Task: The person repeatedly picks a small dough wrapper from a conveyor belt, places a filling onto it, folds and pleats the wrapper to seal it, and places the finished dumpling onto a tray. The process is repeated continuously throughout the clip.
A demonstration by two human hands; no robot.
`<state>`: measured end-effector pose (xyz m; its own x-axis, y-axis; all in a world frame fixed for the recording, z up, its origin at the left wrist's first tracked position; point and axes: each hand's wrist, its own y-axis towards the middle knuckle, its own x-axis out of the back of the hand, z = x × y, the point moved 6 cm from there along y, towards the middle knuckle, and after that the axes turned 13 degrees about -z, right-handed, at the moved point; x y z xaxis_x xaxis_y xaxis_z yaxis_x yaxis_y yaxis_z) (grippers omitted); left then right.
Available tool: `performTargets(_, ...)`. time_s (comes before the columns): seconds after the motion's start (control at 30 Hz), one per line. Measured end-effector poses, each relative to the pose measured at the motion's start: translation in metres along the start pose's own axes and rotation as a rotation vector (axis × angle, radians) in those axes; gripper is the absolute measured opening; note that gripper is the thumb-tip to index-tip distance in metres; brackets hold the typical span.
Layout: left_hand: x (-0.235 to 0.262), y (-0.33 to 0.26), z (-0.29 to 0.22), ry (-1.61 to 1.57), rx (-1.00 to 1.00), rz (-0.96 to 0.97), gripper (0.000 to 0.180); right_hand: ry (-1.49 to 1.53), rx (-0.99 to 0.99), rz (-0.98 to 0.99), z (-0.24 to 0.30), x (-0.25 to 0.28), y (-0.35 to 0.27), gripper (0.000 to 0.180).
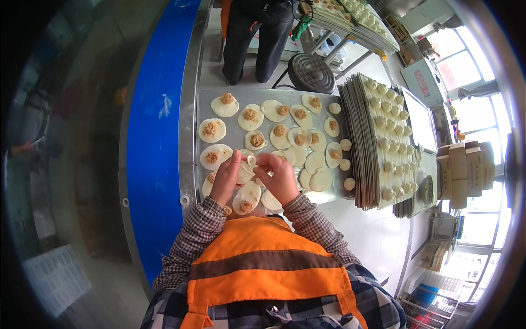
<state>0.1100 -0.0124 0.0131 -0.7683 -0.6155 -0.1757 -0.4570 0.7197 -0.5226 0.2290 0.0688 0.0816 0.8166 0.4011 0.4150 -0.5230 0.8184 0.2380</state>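
Between my two hands is a bun (246, 171) of white dough, its edge gathered in pleats. My left hand (226, 178) cups its left side with the thumb raised against it. On the other side, the fingers of my right hand (278, 176) pinch the dough edge. Around them on the metal tabletop (249, 98) lie several flat dough wrappers with lumps of brown filling (212, 129). Bare dough rounds (320, 179) overlap right of my right hand. Small dough balls (349, 183) line the table's right edge.
A tall stack of trays (361, 164) stands right of the table, with rows of buns (389, 124) on top. Along the left runs a blue belt (156, 126). Beyond the table are a round stool (311, 72) and another person's legs (255, 38). Cardboard boxes (466, 170) sit far right.
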Motion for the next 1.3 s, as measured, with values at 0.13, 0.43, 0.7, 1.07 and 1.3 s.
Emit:
performTargets(0.13,0.004,0.001,-0.011,0.062,-0.131,0.079,0.042,0.3,-0.432,0.011,-0.024,-0.014,-0.006,0.015)
performTargets(0.43,0.015,0.002,-0.004,0.033,-0.087,0.077,0.046,-0.094,-0.087,0.117,0.009,-0.018,-0.004,0.017)
performTargets(0.7,0.027,-0.005,-0.036,-0.022,-0.594,0.111,0.039,-0.112,-0.044,0.136,0.02,-0.034,-0.002,0.015)
performTargets(1.07,0.038,-0.001,-0.034,-0.085,-0.553,0.091,0.038,-0.158,-0.107,0.182,0.034,-0.049,0.002,0.011)
performTargets(1.3,0.037,0.008,-0.003,-0.277,0.03,0.182,0.039,-0.395,0.351,0.236,0.06,-0.06,0.004,0.009)
